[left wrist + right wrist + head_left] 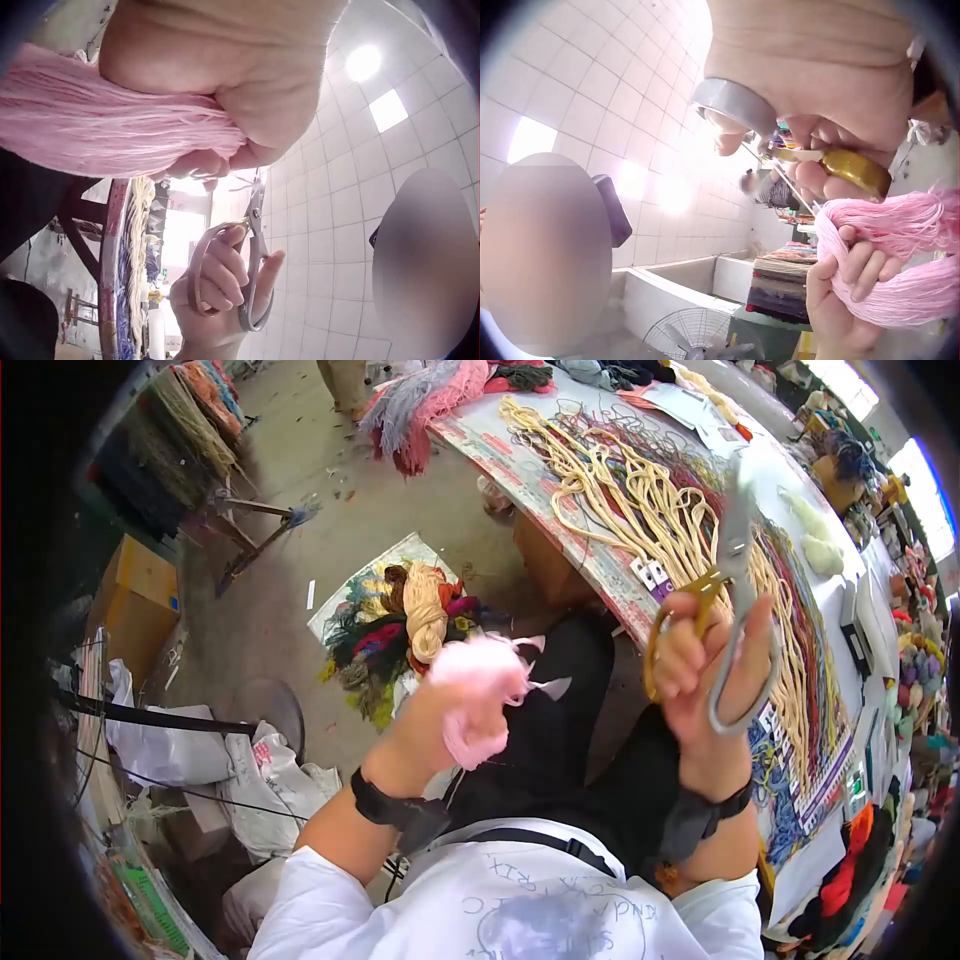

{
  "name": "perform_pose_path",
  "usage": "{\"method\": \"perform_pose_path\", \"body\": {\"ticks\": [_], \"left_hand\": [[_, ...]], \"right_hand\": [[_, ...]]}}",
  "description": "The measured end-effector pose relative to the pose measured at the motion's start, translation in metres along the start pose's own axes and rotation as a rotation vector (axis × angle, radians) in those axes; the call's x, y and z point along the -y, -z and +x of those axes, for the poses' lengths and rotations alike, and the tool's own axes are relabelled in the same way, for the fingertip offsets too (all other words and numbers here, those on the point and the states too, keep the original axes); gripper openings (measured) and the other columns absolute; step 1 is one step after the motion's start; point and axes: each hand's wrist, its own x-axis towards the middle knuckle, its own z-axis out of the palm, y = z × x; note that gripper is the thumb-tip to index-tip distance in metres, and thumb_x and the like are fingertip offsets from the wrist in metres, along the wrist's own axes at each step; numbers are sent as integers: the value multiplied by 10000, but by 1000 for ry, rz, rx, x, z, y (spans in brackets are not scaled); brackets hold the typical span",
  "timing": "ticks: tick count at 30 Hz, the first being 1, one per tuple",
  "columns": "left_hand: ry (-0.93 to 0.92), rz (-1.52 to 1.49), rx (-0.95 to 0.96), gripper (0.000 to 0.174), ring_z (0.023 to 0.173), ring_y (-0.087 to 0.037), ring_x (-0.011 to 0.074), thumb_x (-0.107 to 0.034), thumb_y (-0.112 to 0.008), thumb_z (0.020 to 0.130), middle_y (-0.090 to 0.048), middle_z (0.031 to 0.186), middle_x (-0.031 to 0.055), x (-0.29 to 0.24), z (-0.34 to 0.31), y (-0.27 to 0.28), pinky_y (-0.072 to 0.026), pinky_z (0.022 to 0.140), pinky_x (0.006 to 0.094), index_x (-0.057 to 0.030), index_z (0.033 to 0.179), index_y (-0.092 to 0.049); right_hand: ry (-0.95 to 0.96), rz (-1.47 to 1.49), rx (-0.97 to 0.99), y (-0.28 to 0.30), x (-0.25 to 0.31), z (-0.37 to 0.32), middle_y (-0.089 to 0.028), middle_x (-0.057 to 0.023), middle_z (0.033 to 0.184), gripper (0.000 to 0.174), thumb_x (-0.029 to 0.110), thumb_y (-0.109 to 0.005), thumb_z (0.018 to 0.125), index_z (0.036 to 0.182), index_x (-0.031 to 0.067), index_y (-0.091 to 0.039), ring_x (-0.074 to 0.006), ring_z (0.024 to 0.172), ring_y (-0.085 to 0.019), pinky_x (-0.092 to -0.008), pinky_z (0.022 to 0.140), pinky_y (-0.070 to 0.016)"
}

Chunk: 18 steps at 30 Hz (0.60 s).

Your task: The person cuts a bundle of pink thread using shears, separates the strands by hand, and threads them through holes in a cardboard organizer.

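Observation:
My left hand point(425, 725) grips a looped skein of pink yarn point(480, 665). In the left wrist view the pink yarn point(120, 131) runs in a thick bundle out of that hand, and a few loose ends stand by its fingertips. Held upright in my right hand point(705, 710) is a pair of scissors point(738, 545) with one gold and one grey handle. The fingers go through the gold loop and the thumb through the grey loop point(735, 105). From the left wrist, the scissor blades point(257, 195) reach up close to the loose yarn ends.
A table point(590, 555) on the right carries long cream cords point(640, 490) and many coloured strands. Mixed yarn hanks point(395, 625) lie on a sheet on the floor ahead. Cardboard box point(140, 595), white sacks point(275, 785) and a yarn rack point(185, 425) stand left. A fan point(697, 337) shows too.

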Motion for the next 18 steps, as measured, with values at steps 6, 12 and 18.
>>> {"method": "perform_pose_path", "body": {"ticks": [6,12,18], "left_hand": [[-300,-189,-17,620,1189,-473,287,-309,-518,865,-513,1235,198,-62,16,-42,-400,978,402,-5,1362,-306],[-199,400,129,803,1313,-352,247,-584,-376,906,-357,1412,165,-64,28,-42,-302,1063,389,25,1409,-233],[-136,1176,44,662,868,-539,149,-538,-266,970,-617,930,79,-82,12,-44,-431,826,292,25,1023,-611]], "right_hand": [[104,-493,218,10,-36,14,-633,-176,1030,367,232,-706,801,977,19,-464,-207,957,-622,-297,777,-508],[83,-409,280,-33,-66,25,-582,-77,968,507,141,-831,660,967,47,-439,-107,876,-550,-271,767,-467],[71,-421,351,-48,-76,32,-549,-14,891,515,153,-831,652,995,35,-465,-77,819,-521,-241,725,-454]]}}
